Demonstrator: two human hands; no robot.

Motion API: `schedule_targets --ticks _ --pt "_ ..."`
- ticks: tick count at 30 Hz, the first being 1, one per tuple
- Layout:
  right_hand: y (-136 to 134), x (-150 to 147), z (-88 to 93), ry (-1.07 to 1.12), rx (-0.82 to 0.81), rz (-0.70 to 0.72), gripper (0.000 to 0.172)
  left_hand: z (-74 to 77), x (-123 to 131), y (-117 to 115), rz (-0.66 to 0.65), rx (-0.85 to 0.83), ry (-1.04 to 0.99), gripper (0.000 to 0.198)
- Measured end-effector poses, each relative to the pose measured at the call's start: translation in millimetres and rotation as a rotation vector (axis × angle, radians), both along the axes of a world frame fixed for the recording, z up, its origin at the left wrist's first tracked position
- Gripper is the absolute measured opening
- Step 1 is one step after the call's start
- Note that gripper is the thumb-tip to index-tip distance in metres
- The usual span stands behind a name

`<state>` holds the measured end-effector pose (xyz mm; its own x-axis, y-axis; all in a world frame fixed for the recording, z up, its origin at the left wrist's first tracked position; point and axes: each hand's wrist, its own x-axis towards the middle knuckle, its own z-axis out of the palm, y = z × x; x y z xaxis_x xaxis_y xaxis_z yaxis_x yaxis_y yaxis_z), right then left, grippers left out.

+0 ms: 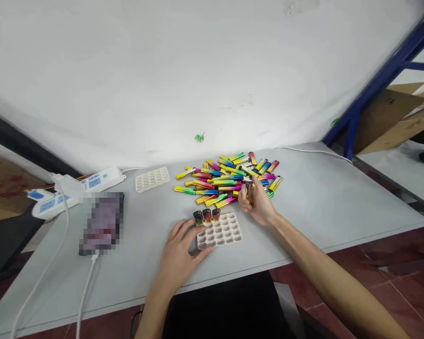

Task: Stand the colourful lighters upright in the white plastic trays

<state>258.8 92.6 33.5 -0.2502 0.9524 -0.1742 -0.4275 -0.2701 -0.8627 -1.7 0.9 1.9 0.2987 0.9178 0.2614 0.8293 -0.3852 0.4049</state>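
Forearms [154, 306] up front, left hand [178, 249] is just spread loosely at the left edge of a white tray [222, 234] on the counter [127, 278]. Three lighters [207, 215] stand in its far row. Right hand [259, 202] grips another lighter [249, 190], kinda upright, just past the tray's far-right corner.

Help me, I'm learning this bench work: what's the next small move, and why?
Probably carry the glossy gold, dark-topped, lighter-like piece left to the off-white, rectangular, many-holed tray and stand it beside the three glossy upright pieces: the right hand grips it, holes to their right are unfilled, and the left hand is at the tray's left side.
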Motion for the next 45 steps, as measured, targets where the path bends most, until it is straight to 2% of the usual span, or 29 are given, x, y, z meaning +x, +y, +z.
schedule_targets --ticks 9,19,28,32,36,38,41,45 --pt "-2 -6 6.6 0.032 -0.136 -0.051 0.056 0.5 0 1 0.005 0.002 0.013 0.038" --pt "-5 -8 4.2 0.056 -0.108 -0.030 0.061 -1.1 -1 0 0.014 0.010 0.020 0.039" --pt "-7 -8 5.0 0.050 -0.107 -0.062 0.051 -0.1 -1 0 0.009 0.021 0.018 0.038" --pt "-8 -9 1.9 0.041 -0.029 -0.101 0.051 0.0 -1 0 0.009 0.019 0.021 0.039" --pt "-11 -13 -1.4 0.015 0.135 -0.122 0.032 0.2 0 0 0.002 0.014 0.016 0.038" --pt "-13 -14 -2.2 -0.086 0.267 -0.085 0.026 0.4 0 0 0.004 0.004 0.018 0.038" --pt "-16 -14 -1.3 -0.312 0.425 -0.003 0.027 0.0 0 1 0.007 -0.003 0.018 0.038" --pt "-19 -14 0.5 -0.468 0.475 0.073 0.026 -0.5 0 1 0.006 0.013 0.011 0.039"
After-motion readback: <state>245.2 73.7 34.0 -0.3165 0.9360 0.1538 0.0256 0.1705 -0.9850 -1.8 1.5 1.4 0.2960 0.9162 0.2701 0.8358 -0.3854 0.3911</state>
